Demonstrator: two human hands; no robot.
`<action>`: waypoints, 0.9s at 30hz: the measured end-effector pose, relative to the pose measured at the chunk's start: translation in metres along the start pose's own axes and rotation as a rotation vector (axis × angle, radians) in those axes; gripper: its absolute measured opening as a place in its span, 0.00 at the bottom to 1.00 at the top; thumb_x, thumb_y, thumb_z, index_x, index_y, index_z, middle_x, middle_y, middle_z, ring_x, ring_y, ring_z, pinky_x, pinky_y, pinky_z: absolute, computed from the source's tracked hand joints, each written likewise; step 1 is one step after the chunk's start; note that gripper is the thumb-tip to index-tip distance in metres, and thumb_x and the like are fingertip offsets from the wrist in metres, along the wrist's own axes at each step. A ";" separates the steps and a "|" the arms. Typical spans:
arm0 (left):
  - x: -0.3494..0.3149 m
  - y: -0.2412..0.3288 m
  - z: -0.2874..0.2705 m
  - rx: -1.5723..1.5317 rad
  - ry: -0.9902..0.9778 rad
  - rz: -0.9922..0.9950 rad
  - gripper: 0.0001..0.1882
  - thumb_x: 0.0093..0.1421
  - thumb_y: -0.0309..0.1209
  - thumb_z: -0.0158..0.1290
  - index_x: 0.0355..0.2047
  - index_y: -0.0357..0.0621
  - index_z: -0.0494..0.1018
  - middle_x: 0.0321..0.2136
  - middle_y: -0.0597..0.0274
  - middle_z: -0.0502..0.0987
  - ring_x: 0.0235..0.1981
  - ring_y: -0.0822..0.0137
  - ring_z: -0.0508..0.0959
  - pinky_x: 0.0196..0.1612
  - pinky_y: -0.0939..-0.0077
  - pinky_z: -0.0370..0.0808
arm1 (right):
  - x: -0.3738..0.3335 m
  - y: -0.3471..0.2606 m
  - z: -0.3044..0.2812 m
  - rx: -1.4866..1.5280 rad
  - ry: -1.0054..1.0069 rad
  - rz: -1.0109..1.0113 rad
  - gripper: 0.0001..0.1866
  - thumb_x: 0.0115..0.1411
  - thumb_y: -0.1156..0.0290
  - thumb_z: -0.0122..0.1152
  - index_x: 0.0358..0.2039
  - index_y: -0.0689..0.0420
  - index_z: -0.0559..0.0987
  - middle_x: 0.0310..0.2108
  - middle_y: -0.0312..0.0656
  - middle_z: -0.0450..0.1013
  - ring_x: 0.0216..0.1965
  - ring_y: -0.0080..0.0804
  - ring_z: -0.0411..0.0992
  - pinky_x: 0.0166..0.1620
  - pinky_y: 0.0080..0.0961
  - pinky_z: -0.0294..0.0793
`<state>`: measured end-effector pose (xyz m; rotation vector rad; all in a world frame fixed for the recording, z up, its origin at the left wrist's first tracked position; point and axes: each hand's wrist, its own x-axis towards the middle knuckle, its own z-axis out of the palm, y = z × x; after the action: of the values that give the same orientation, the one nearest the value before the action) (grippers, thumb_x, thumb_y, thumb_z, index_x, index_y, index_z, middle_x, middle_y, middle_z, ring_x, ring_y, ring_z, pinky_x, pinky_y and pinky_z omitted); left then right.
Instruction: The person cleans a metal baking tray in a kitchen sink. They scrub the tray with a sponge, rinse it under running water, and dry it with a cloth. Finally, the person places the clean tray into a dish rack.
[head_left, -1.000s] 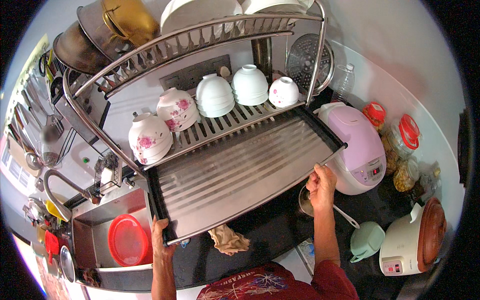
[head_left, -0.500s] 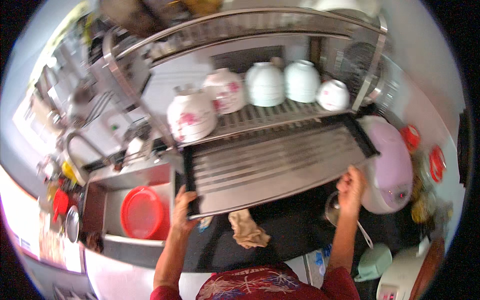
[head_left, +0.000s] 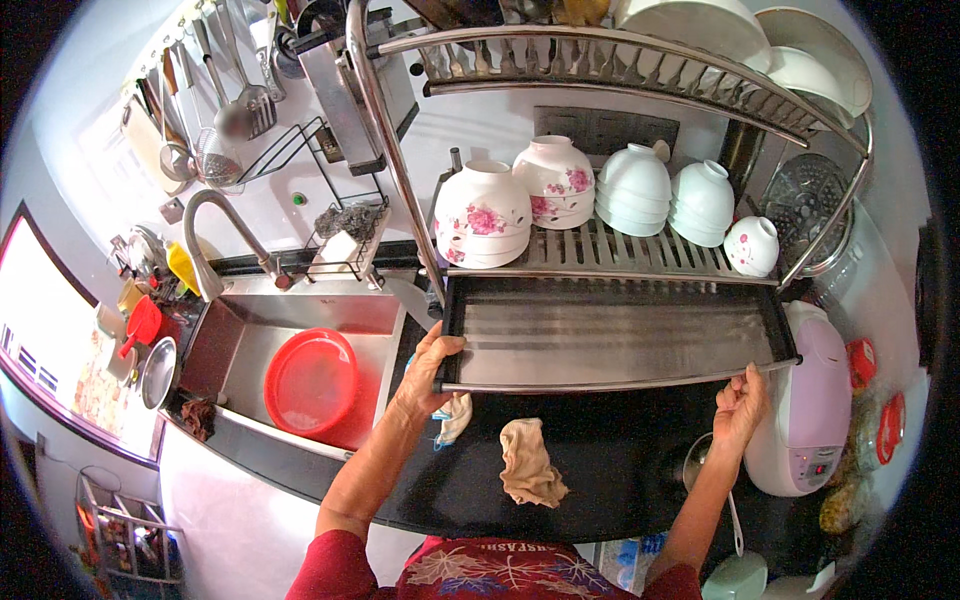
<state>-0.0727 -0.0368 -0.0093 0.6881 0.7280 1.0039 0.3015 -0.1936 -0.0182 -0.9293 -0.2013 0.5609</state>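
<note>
A shallow metal drip tray (head_left: 610, 342) with black ends lies under the lower shelf of a steel dish rack (head_left: 375, 160), its front part sticking out. My left hand (head_left: 424, 368) is closed round the tray's left front corner. At the right front corner, the curled fingers of my right hand (head_left: 742, 402) grip the tray's front edge. Stacks of upturned bowls stand on the shelf above: flowered bowls (head_left: 484, 225) on the left, plain white bowls (head_left: 632, 190) further right, and a small flowered cup (head_left: 751, 246) at the end.
Left of the rack, a red basin (head_left: 312, 382) sits in the steel sink (head_left: 240, 335) below a curved faucet (head_left: 235, 215). A beige cloth (head_left: 530, 462) lies on the black counter (head_left: 440, 490). Close to my right arm are a rice cooker (head_left: 805, 420) and a strainer (head_left: 692, 462).
The tray has gone further back beneath the rack's shelf and sits more level. Both hands have moved with it, still gripping its corners. The whole view has shifted.
</note>
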 end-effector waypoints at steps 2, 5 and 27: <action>0.004 0.002 0.002 0.046 0.038 -0.010 0.17 0.49 0.28 0.50 0.42 0.46 0.67 0.24 0.67 0.71 0.17 0.75 0.72 0.09 0.79 0.69 | 0.006 0.002 -0.002 -0.002 -0.009 -0.022 0.10 0.52 0.65 0.58 0.21 0.51 0.67 0.15 0.31 0.61 0.12 0.15 0.53 0.14 0.13 0.48; 0.023 -0.008 -0.014 0.027 0.137 0.008 0.15 0.50 0.30 0.50 0.39 0.47 0.67 0.22 0.67 0.71 0.15 0.72 0.72 0.08 0.79 0.68 | 0.013 0.006 0.006 0.048 0.001 0.004 0.13 0.50 0.66 0.62 0.18 0.52 0.67 0.15 0.31 0.62 0.10 0.16 0.52 0.13 0.14 0.46; 0.038 0.002 -0.012 -0.059 -0.014 -0.048 0.11 0.52 0.34 0.49 0.32 0.40 0.68 0.21 0.61 0.73 0.10 0.69 0.71 0.07 0.82 0.68 | 0.037 0.021 0.039 0.031 -0.014 -0.023 0.11 0.50 0.70 0.58 0.17 0.55 0.65 0.14 0.32 0.61 0.10 0.16 0.53 0.11 0.14 0.49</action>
<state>-0.0704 0.0005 -0.0229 0.6228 0.6969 0.9721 0.3094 -0.1368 -0.0147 -0.8917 -0.2154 0.5483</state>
